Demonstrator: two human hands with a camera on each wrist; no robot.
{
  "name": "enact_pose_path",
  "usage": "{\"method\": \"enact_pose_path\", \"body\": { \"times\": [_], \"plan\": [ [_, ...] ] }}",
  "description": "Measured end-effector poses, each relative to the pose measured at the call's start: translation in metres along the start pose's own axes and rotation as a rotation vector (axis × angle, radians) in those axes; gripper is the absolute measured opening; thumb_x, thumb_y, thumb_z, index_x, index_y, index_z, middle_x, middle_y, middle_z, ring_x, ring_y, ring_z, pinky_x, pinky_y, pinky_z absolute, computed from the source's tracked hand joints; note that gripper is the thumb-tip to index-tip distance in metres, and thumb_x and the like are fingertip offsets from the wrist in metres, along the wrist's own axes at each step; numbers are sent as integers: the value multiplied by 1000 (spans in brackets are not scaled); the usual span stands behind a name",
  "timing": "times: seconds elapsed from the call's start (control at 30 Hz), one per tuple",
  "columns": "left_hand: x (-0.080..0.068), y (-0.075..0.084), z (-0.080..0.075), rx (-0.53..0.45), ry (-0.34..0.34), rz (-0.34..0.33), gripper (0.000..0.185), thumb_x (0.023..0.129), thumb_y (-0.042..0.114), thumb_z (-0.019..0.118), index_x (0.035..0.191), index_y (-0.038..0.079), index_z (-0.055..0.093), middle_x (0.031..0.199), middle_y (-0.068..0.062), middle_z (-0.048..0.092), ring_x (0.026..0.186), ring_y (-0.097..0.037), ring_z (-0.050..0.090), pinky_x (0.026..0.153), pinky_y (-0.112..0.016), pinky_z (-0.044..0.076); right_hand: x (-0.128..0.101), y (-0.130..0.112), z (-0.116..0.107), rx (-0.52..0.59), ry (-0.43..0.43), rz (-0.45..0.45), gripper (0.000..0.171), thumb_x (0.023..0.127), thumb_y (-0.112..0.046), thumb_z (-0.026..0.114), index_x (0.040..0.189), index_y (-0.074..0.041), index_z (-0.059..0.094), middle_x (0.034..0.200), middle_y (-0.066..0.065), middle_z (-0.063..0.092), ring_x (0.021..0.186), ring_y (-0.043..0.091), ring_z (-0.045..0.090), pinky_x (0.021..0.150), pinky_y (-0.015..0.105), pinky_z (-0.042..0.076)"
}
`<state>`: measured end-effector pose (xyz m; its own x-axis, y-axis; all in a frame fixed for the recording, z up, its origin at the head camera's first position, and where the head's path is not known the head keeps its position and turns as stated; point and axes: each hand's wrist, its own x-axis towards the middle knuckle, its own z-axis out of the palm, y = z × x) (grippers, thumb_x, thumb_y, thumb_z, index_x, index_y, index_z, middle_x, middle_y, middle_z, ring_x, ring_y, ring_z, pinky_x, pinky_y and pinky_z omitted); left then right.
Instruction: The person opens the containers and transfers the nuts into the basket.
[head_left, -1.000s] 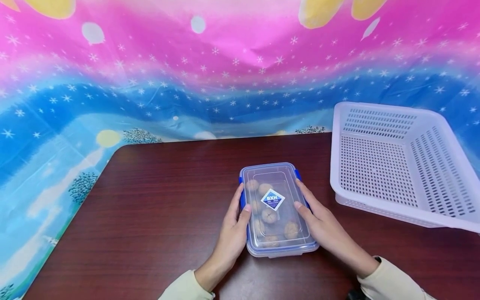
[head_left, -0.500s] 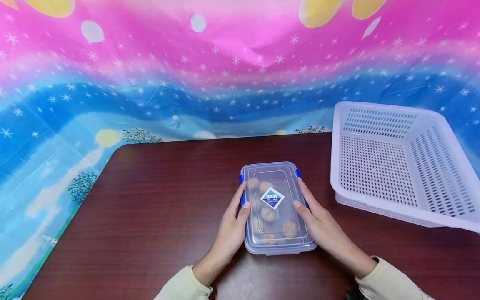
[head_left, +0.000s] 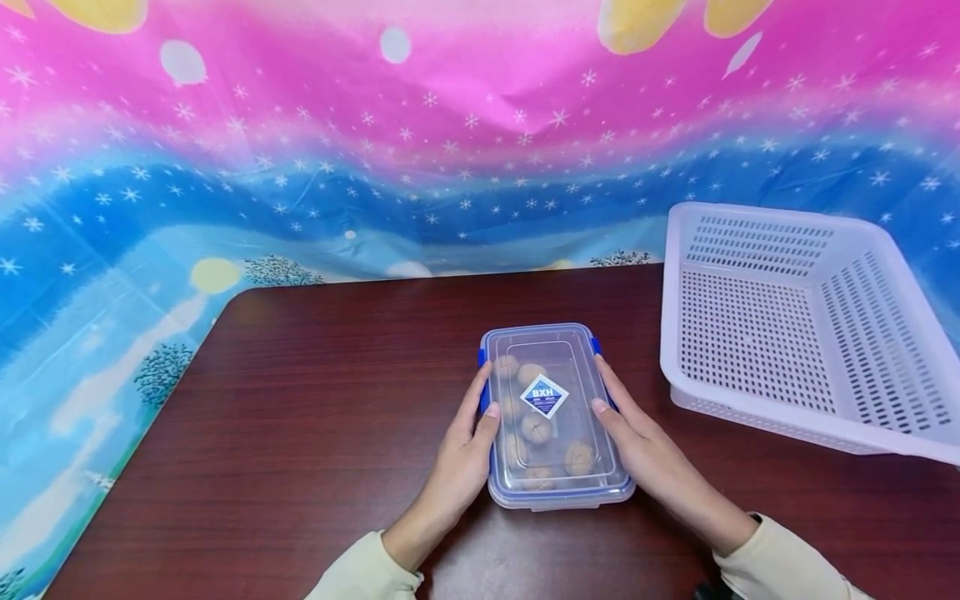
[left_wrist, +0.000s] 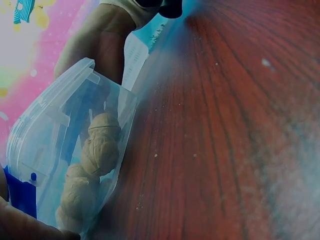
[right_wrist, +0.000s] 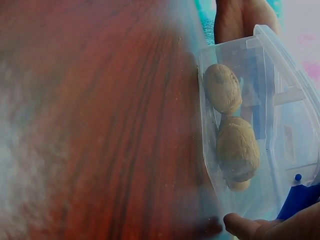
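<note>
Pink and blue plastic sheet with white stars (head_left: 420,142) hangs behind everything, and it is the biggest thing to see. Next comes the dark red-brown wooden table (head_left: 315,433), which has the sheet just past its far edge. On the table stands a white plastic basket full of little holes (head_left: 795,325), well off to the right of the box in the middle. That box is a clear plastic box with a see-through lid and blue clips (head_left: 551,412), and it sits flat on the table, close to the person's side. A small blue and white diamond sticker (head_left: 543,396) is stuck on the middle of its lid. Inside the box lie some round brown walnuts (head_left: 537,427); the wrist views show them resting against the clear wall (left_wrist: 97,150) (right_wrist: 235,145). The left hand (head_left: 461,462) lies along the left side of the box, fingers straight and close together, thumb on the lid's edge near the blue clip. The right hand (head_left: 641,454) lies along the right side of the box the same way, fingers flat against it and thumb up on the lid's edge. Both hands press the box between them. Cream sleeves (head_left: 367,575) cover both wrists, nearer the person than the box.
</note>
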<state>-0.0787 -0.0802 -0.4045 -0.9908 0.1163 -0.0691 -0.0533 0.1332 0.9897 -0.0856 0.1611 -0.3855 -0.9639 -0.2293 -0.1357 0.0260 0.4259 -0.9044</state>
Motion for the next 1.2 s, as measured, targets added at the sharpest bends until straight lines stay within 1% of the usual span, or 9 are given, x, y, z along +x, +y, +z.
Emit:
{"method": "enact_pose_path", "body": {
  "times": [0.13, 0.27, 0.5, 0.73, 0.83, 1.07, 1.2],
  "plan": [
    [0, 0, 0, -3, -6, -1, 56, 114, 27, 41, 166, 39, 25, 174, -6, 25, 157, -35, 31, 125, -60, 25, 1, 0, -2, 33, -6, -3, 60, 115, -37, 35, 169, -39, 9, 178, 6, 9, 158, 38, 17, 123, 69, 18],
    [0, 0, -1, -5, -14, 2, 56, 114, 27, 41, 166, 39, 25, 174, -6, 25, 156, -35, 32, 125, -60, 26, 2, 1, -3, 48, -9, -11, 59, 115, -36, 35, 169, -38, 10, 178, 6, 10, 159, 37, 14, 123, 69, 16],
    [0, 0, -1, -6, -24, -2, 56, 114, 28, 41, 166, 40, 25, 174, -6, 25, 157, -35, 30, 126, -60, 25, 3, 3, -5, 31, -5, 3, 59, 115, -37, 35, 169, -38, 12, 177, 7, 11, 160, 38, 13, 122, 72, 14],
    [2, 0, -1, 6, -29, 7, 58, 114, 31, 42, 167, 38, 22, 175, -6, 22, 158, -34, 27, 126, -60, 24, 3, 3, -3, 3, 13, -46, 58, 115, -36, 33, 169, -34, 13, 177, 8, 14, 158, 38, 18, 122, 70, 19],
    [2, -1, -1, 12, -38, 13, 58, 114, 31, 42, 168, 38, 21, 175, -5, 22, 159, -33, 26, 127, -59, 22, 3, 4, -2, 3, 15, -45, 58, 116, -36, 33, 169, -35, 13, 177, 9, 15, 157, 39, 21, 121, 70, 22],
    [2, -3, -4, 27, -51, 15, 55, 114, 37, 42, 166, 42, 25, 174, -1, 26, 158, -33, 29, 127, -61, 22, 2, 6, -2, 12, 12, -51, 58, 116, -35, 32, 169, -36, 11, 177, 8, 13, 158, 40, 21, 121, 71, 21],
    [3, -4, -5, 43, -45, 40, 54, 113, 35, 44, 165, 40, 29, 173, -2, 28, 158, -34, 29, 127, -61, 23, 2, 7, -3, 16, 12, -60, 57, 116, -35, 33, 169, -37, 12, 177, 8, 14, 157, 41, 23, 120, 72, 23]
  ]
}}
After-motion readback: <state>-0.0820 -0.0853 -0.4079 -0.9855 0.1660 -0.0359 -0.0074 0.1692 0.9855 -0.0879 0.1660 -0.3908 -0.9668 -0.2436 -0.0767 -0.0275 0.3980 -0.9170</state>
